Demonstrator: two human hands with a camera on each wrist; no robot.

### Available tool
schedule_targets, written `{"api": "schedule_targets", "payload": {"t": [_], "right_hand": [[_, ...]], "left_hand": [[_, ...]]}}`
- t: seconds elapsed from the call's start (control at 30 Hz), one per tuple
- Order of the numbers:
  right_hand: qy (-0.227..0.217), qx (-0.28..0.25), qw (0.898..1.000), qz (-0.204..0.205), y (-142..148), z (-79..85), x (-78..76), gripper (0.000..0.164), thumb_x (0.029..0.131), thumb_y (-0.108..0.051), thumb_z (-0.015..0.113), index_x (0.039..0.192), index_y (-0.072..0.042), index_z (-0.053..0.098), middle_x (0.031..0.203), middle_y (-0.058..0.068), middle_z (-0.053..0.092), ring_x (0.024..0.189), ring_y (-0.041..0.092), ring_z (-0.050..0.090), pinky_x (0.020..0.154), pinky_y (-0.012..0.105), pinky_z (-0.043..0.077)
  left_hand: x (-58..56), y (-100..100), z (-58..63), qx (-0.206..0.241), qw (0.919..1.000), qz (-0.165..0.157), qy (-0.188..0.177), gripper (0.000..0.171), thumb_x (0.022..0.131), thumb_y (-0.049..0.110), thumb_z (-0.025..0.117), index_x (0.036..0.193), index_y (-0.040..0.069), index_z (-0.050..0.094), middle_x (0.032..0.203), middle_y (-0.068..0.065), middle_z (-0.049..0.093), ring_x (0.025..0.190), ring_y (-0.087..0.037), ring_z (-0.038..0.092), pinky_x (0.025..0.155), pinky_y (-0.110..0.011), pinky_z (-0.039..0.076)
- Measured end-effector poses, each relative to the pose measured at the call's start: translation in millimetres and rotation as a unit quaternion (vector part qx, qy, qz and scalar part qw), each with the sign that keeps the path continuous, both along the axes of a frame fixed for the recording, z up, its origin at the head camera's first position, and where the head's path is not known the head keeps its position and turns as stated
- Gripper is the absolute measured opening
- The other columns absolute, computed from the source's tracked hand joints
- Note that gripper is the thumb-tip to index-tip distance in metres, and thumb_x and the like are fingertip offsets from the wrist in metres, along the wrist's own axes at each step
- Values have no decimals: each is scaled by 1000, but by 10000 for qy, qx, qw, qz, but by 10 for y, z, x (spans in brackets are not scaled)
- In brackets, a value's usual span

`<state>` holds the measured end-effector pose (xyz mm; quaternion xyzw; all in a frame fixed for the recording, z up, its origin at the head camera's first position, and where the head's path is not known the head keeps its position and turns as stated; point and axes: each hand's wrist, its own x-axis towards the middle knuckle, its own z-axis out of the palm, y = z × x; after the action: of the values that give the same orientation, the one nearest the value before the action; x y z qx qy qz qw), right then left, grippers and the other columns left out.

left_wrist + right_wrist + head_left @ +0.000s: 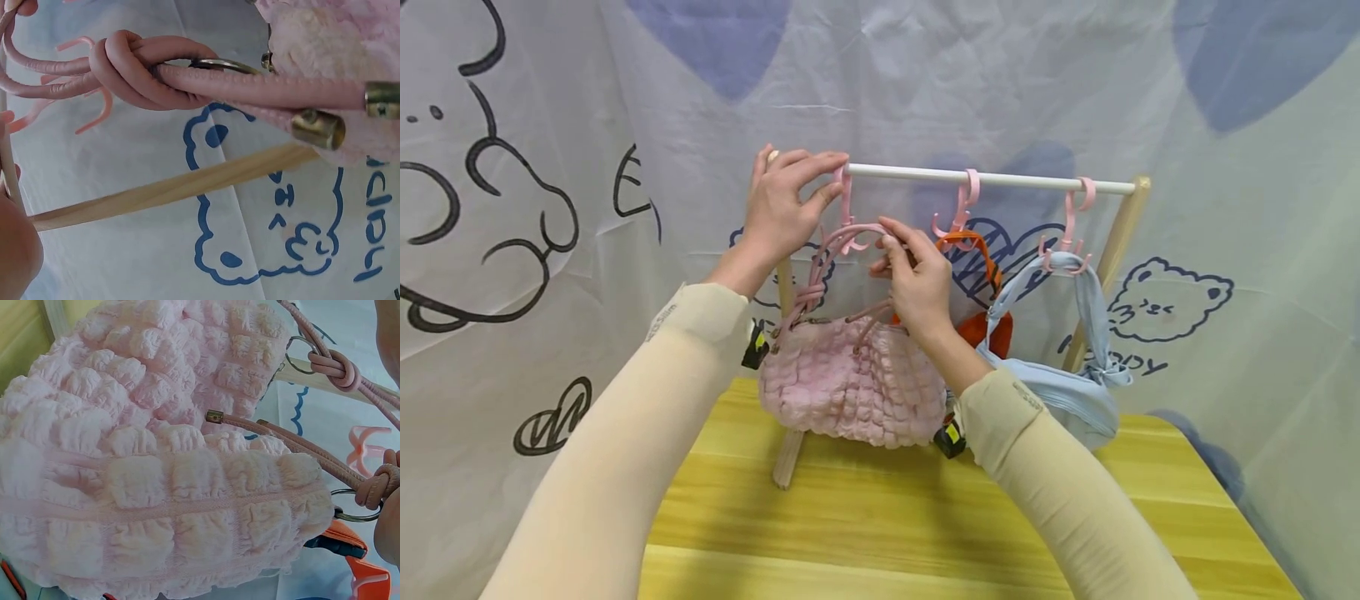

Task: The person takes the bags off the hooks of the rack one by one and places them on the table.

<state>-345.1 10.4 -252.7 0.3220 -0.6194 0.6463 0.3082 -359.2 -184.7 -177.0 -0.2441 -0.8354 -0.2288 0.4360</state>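
Observation:
A pink puckered-fabric handbag (850, 383) hangs in front of the left part of a small rack. My right hand (921, 283) pinches its thin cord handle (857, 229) at the top of the loop. The handle overlaps the prongs of the left pink hook (846, 200) in the head view. Up at the rail's left end, my left hand (786, 200) pinches that hook's upper part between thumb and forefinger. In the left wrist view the handle's knot (144, 69) shows, with metal cord tips beside it. The right wrist view is mostly filled by the bag's side (169, 487).
A white rail (910, 172) on wooden legs spans the rack. An orange bag (996, 333) hangs from the middle pink hook (961, 204), partly hidden. At right, a light blue bag (1067, 387) hangs from another hook (1070, 217). Below lies a wood-grain tabletop (850, 525).

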Motion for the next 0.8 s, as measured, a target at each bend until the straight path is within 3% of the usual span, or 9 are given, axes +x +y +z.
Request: {"api": "schedule_targets", "payload": {"t": [0.13, 0.23, 0.37, 0.53, 0.63, 0.8], "right_hand": [[51, -97, 9999, 102, 37, 17, 30, 29, 105, -3, 59, 131, 5, 68, 103, 24, 68, 74, 16, 70, 72, 32, 64], [56, -122, 9999, 70, 78, 30, 69, 29, 105, -4, 59, 131, 5, 69, 103, 23, 69, 71, 13, 72, 58, 26, 60], [-34, -133, 9999, -27, 129, 39, 120, 28, 106, -7, 60, 131, 0, 70, 103, 18, 70, 69, 11, 73, 42, 23, 46], [-69, -254, 9996, 53, 160, 43, 160, 29, 106, -8, 59, 132, 0, 70, 103, 16, 69, 70, 13, 74, 40, 25, 46], [-50, -347, 9993, 159, 176, 41, 185, 29, 106, -7, 58, 132, 1, 69, 104, 17, 68, 70, 15, 73, 40, 27, 45], [-37, -429, 9988, 225, 205, 42, 236, 30, 107, -9, 57, 133, 2, 68, 105, 17, 68, 70, 14, 72, 40, 26, 44]], "left_hand": [[22, -12, -1, -30, 10000, -10, -85, 41, 104, 26, 66, 144, 19, 64, 146, 0, 63, 140, -22, 50, 130, -42, 1], [44, -14, -5, -79, 9999, -53, -118, 46, 103, 26, 67, 148, 19, 60, 149, 0, 59, 143, -23, 47, 130, -44, 0], [82, -19, -9, -167, 9995, -117, -229, 53, 104, 28, 66, 153, 17, 53, 158, 1, 50, 150, -23, 40, 129, -43, -3], [152, -73, -73, -155, 9988, -161, -427, 57, 104, 29, 65, 157, 15, 48, 164, 3, 40, 156, -22, 28, 129, -39, -5], [202, -120, -160, 2, 9985, -328, -428, 59, 104, 26, 66, 158, 14, 46, 166, 1, 38, 158, -22, 24, 129, -39, -2], [327, -173, -329, 475, 9943, -945, -102, 61, 101, 16, 69, 157, 9, 46, 164, -5, 40, 155, -27, 31, 129, -43, 13]]}}
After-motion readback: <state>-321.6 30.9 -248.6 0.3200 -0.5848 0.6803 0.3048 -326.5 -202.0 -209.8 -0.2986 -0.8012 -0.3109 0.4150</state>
